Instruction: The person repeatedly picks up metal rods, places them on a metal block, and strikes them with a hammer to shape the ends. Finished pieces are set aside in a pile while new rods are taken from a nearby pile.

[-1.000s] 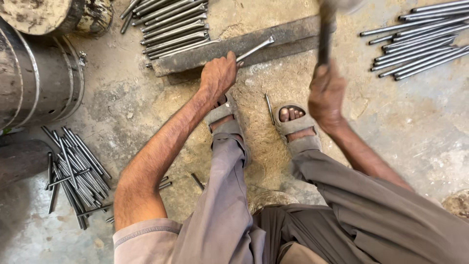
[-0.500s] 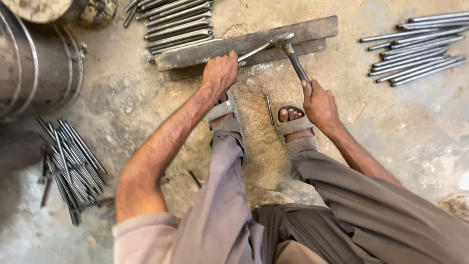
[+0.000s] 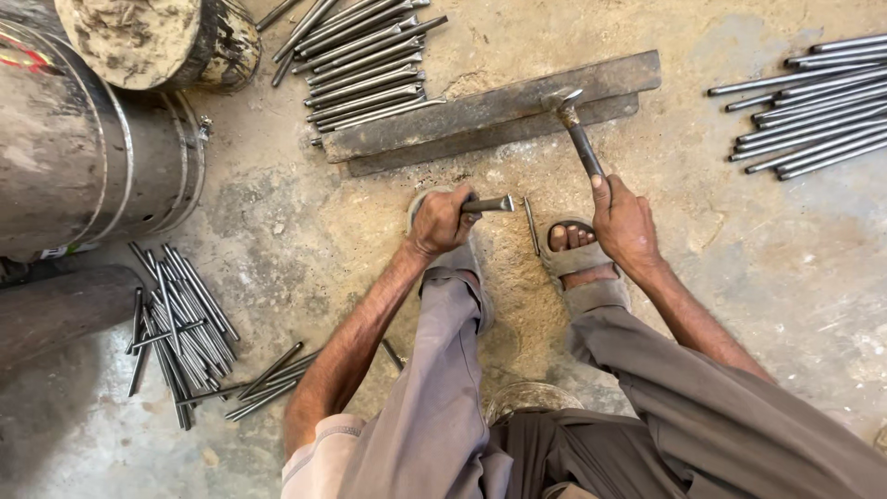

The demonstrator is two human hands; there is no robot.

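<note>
My left hand [image 3: 442, 220] grips a short steel rod [image 3: 490, 204] that sticks out to the right, low over the floor near my left foot. My right hand [image 3: 625, 222] holds a hammer [image 3: 579, 136] by its handle, the head resting on a long flat steel bar [image 3: 480, 110] that lies across the concrete floor ahead of me. A single thin rod [image 3: 530, 225] lies on the floor between my feet, beside my sandalled right foot [image 3: 575, 249].
A row of rods [image 3: 365, 65] lies behind the bar at top centre, another batch [image 3: 804, 97] at the right. A loose heap of rods [image 3: 180, 323] sits at the left beside a metal drum [image 3: 88, 148], a pipe and a wooden stump [image 3: 157, 37].
The hammer came down from a raised swing onto the bar. My left hand pulled the rod off the bar and back toward my feet.
</note>
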